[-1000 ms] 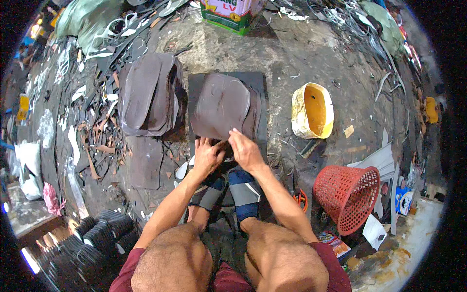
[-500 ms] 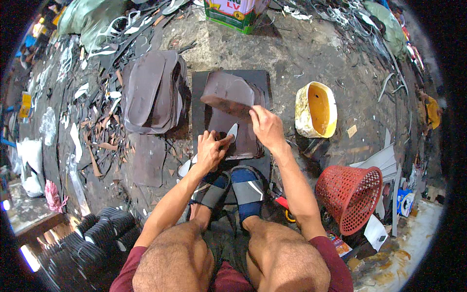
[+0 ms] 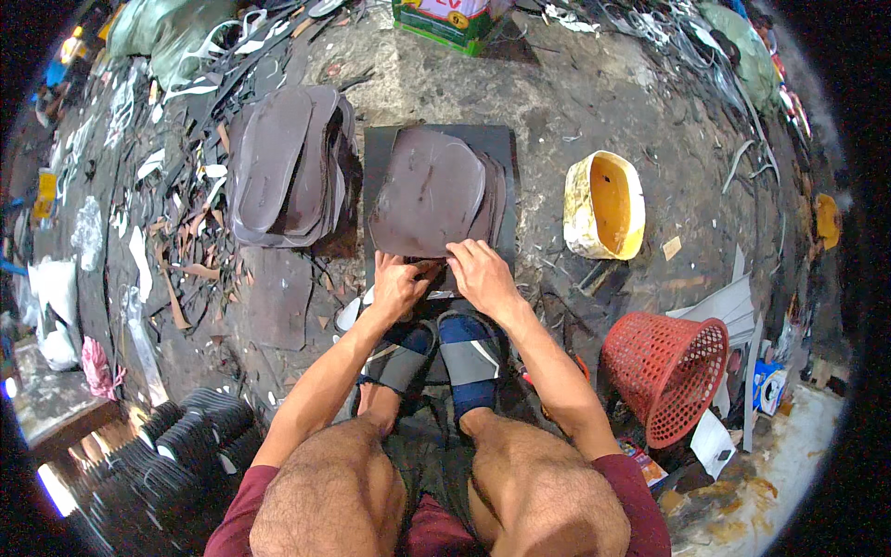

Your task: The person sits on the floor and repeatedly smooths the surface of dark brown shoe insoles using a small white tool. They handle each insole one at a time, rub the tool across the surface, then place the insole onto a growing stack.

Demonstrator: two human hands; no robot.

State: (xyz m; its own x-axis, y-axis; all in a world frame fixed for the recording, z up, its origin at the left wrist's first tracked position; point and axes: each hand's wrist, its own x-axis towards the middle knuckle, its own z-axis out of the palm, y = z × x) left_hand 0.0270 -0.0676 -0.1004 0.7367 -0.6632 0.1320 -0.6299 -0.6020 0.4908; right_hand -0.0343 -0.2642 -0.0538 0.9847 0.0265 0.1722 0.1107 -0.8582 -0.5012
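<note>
Mostly ahead of the right hand's grip (image 3: 483, 278), the brown top sheet (image 3: 429, 190).

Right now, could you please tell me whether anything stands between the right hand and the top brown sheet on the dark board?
Nothing visible does: the right hand touches the near edge of the top brown sheet. The left hand is beside it, not between.

Near upper edge, box-shaped tin with green base (image 3: 438, 31). Right side: oval yellow container with stained whitish wall (image 3: 581, 227); lower, red plastic basket with many holes (image 3: 637, 357). Lower left: black sole-shaped pieces (image 3: 186, 455) in packed rows; near them, crumpled pink bag (image 3: 97, 369). Upper left: pale-green sack (image 3: 172, 37).
</note>
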